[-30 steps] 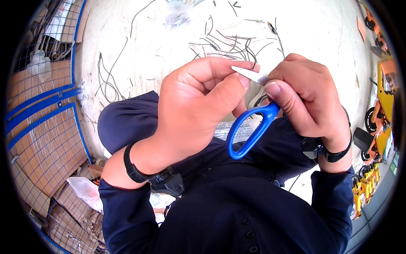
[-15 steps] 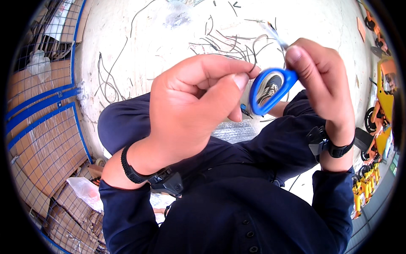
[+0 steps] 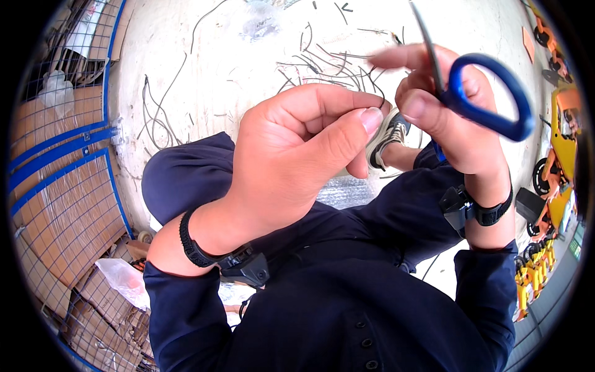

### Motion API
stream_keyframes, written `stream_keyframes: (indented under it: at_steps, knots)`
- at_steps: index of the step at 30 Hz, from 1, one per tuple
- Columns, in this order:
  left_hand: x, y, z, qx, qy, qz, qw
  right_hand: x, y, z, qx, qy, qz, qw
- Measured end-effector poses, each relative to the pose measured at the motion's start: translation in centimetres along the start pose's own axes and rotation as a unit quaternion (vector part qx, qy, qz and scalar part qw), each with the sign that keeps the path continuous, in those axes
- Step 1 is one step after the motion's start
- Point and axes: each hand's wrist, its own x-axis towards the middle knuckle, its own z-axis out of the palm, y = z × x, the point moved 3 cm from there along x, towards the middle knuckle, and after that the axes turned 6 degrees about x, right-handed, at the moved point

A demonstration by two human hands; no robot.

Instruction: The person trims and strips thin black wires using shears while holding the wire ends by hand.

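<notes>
Head camera, looking down: a person in dark clothing sits on a pale floor [image 3: 204, 87]. The left hand [image 3: 285, 149] is at the centre, its thumb and forefinger pinched together on what looks like a thin dark wire [image 3: 383, 93], just visible at the fingertips. Just beside it, the right hand [image 3: 458, 139] grasps blue-handled scissors [image 3: 457, 93], blade upward, handle loop out to the right; its forefinger stretches left, blurred. Loose dark wires [image 3: 334, 71] lie beyond the hands, near a shoe [image 3: 389, 136]. Handling well would mean keeping the left pinch firm and steady, and the blade turned away from both hands' fingers while the right forefinger is extended.
</notes>
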Motion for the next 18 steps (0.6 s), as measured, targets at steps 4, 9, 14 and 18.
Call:
stream_keyframes:
  at_steps: [4, 9, 14, 18]
  knots:
    - [-0.1, 0.1, -0.2, 0.028, -0.004, 0.013, 0.999, -0.1, 0.1, 0.1, 0.006, 0.009, 0.009, 1.000]
    - [-0.2, 0.1, -0.1, 0.076, -0.024, 0.028, 0.996, 0.0, -0.7, 0.2, -0.001, 0.000, 0.036, 0.999]
    - [-0.1, 0.5, -0.4, 0.186, -0.054, 0.079, 0.978, -0.2, -0.8, -0.2, -0.027, -0.062, 0.083, 0.994]
    - [0.1, 0.7, -0.6, 0.238, -0.061, 0.116, 0.962, -0.3, -0.1, 0.1, 0.020, -0.058, 0.085, 0.994]
